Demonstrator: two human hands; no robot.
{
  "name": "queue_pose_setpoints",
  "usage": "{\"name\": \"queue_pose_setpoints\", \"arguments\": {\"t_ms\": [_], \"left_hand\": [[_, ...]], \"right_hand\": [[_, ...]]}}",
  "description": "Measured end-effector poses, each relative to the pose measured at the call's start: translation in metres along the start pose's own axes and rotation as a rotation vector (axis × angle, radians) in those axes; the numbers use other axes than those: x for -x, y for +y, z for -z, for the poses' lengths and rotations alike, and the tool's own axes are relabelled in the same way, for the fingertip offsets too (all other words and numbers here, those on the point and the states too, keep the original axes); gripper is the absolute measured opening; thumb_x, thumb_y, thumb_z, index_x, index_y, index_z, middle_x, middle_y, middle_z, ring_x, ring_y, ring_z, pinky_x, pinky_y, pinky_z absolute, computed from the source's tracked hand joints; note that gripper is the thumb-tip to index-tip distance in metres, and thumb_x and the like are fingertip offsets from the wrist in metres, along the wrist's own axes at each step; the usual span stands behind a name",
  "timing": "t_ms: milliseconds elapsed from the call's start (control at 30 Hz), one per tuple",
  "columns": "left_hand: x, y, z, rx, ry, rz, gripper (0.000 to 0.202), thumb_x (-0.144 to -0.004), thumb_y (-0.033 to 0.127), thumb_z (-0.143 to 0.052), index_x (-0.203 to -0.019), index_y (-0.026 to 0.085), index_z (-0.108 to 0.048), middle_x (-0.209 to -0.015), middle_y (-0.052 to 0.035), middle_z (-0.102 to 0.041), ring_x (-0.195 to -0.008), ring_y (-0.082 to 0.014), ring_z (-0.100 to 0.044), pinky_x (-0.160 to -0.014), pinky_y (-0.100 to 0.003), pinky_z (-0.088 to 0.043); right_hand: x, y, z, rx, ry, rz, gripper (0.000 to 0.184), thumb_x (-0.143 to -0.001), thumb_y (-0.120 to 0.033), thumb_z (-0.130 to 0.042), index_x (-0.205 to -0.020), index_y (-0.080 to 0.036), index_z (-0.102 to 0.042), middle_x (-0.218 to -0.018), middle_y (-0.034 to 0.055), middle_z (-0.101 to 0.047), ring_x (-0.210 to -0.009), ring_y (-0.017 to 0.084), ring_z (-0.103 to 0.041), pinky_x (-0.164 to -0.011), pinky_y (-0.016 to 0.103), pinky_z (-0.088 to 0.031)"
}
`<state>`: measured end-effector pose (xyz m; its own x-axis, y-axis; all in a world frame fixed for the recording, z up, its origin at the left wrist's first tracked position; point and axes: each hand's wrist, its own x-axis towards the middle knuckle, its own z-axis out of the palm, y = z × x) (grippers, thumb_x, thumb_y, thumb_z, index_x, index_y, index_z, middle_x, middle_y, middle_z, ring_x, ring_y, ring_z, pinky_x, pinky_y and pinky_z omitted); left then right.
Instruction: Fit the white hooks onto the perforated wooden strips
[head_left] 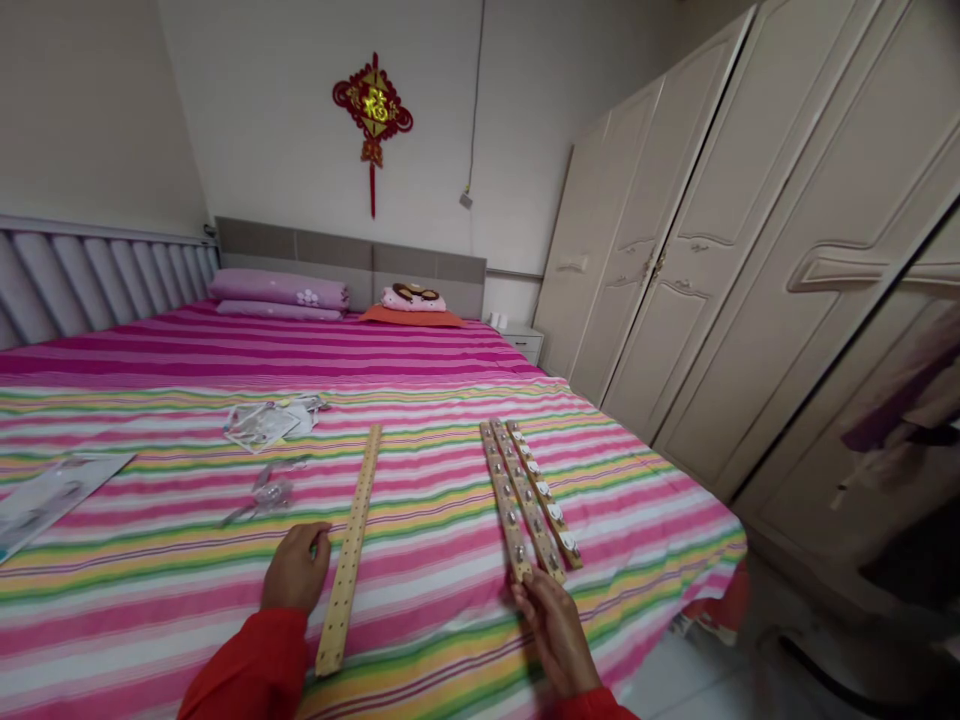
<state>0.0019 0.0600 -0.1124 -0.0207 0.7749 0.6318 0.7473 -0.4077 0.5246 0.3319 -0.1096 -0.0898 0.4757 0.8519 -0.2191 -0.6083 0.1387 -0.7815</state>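
Observation:
My right hand (553, 628) pinches the near end of a wooden strip (504, 490) set with a row of small shiny metal pieces. Beside it on the bed lie a second such strip (527, 492) and a third strip (546, 497) carrying white round pieces, all roughly parallel. A bare wooden strip (349, 560) with rows of small holes lies further left. Just left of that bare strip is my left hand (295, 567), its fingers curled in; whatever may be inside them is hidden. Some clear plastic bits (271, 492) lie beyond my left hand.
The striped sheet (427, 600) covers the bed. Clear packets (270, 420) lie further back, and a flat plastic package (56, 500) is at far left. Folded bedding (281, 292) sits by the headboard (322, 255). A wardrobe (697, 240) stands along the right side.

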Motion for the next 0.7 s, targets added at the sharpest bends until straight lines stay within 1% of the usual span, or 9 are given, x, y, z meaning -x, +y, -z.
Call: {"name": "queue_pose_setpoints", "arguments": {"t_ms": [167, 267, 367, 500, 567, 633, 667, 700], "left_hand": [[0.001, 0.003, 0.001, 0.002, 0.001, 0.01, 0.02, -0.077, 0.029, -0.044, -0.08, 0.021, -0.062, -0.08, -0.006, -0.065, -0.078, -0.0213, -0.062, -0.074, -0.034, -0.05], [0.002, 0.004, 0.002, 0.004, -0.003, 0.009, 0.02, -0.077, 0.028, -0.043, -0.08, 0.021, -0.062, -0.079, -0.0059, -0.064, -0.078, -0.0212, -0.061, -0.074, -0.034, -0.05], [0.002, 0.006, 0.003, 0.003, -0.001, 0.01, 0.019, -0.077, 0.027, -0.043, -0.079, 0.021, -0.061, -0.078, -0.0058, -0.064, -0.078, -0.0212, -0.061, -0.074, -0.034, -0.05], [0.003, 0.007, 0.003, 0.003, -0.004, 0.012, 0.02, -0.078, 0.026, -0.043, -0.08, 0.02, -0.062, -0.079, -0.0063, -0.063, -0.078, -0.021, -0.061, -0.074, -0.034, -0.05], [0.003, 0.008, 0.003, 0.006, -0.004, 0.009, 0.02, -0.078, 0.025, -0.043, -0.08, 0.02, -0.061, -0.078, -0.0064, -0.063, -0.078, -0.0211, -0.06, -0.074, -0.034, -0.05], [0.004, 0.008, 0.003, 0.009, -0.001, 0.006, 0.019, -0.078, 0.025, -0.043, -0.079, 0.02, -0.061, -0.078, -0.0065, -0.063, -0.078, -0.0211, -0.06, -0.074, -0.035, -0.049], [0.004, 0.008, 0.002, 0.01, 0.0, 0.006, 0.019, -0.078, 0.024, -0.043, -0.08, 0.02, -0.061, -0.079, -0.0066, -0.064, -0.078, -0.0211, -0.06, -0.075, -0.035, -0.049], [0.004, 0.008, 0.002, 0.012, 0.004, 0.009, 0.019, -0.078, 0.024, -0.043, -0.08, 0.02, -0.061, -0.08, -0.0066, -0.064, -0.079, -0.021, -0.061, -0.075, -0.035, -0.049]], "right_hand": [[-0.002, 0.0, 0.004, 0.001, 0.012, -0.013, 0.025, -0.053, -0.022, -0.085, -0.071, -0.014, -0.07, -0.067, 0.0013, -0.071, -0.061, 0.012, -0.067, -0.061, 0.017, -0.058], [-0.004, 0.005, 0.01, -0.051, 0.05, -0.021, 0.023, -0.052, -0.019, -0.085, -0.07, -0.013, -0.07, -0.072, 0.0031, -0.073, -0.068, 0.014, -0.069, -0.067, 0.018, -0.059], [-0.007, 0.009, 0.018, -0.12, 0.086, -0.038, 0.024, -0.052, -0.014, -0.083, -0.072, -0.013, -0.071, -0.078, 0.0049, -0.074, -0.075, 0.017, -0.071, -0.07, 0.019, -0.06], [-0.003, 0.015, 0.023, -0.154, 0.071, -0.075, 0.024, -0.054, -0.013, -0.082, -0.076, -0.014, -0.072, -0.087, 0.006, -0.074, -0.085, 0.018, -0.071, -0.074, 0.02, -0.06], [0.007, 0.02, 0.018, -0.145, 0.065, -0.114, 0.024, -0.054, -0.015, -0.082, -0.076, -0.014, -0.072, -0.088, 0.0064, -0.074, -0.088, 0.019, -0.07, -0.075, 0.019, -0.06], [0.02, 0.029, 0.005, -0.115, 0.056, -0.167, 0.025, -0.054, -0.017, -0.083, -0.077, -0.014, -0.072, -0.088, 0.0067, -0.074, -0.085, 0.018, -0.07, -0.073, 0.019, -0.06], [0.028, 0.034, -0.005, -0.075, 0.018, -0.202, 0.025, -0.056, -0.018, -0.083, -0.078, -0.014, -0.072, -0.086, 0.0069, -0.074, -0.081, 0.016, -0.07, -0.071, 0.019, -0.059], [0.035, 0.04, -0.016, -0.018, -0.044, -0.237, 0.025, -0.058, -0.019, -0.083, -0.079, -0.013, -0.072, -0.082, 0.0063, -0.074, -0.071, 0.014, -0.07, -0.065, 0.019, -0.059]]}}
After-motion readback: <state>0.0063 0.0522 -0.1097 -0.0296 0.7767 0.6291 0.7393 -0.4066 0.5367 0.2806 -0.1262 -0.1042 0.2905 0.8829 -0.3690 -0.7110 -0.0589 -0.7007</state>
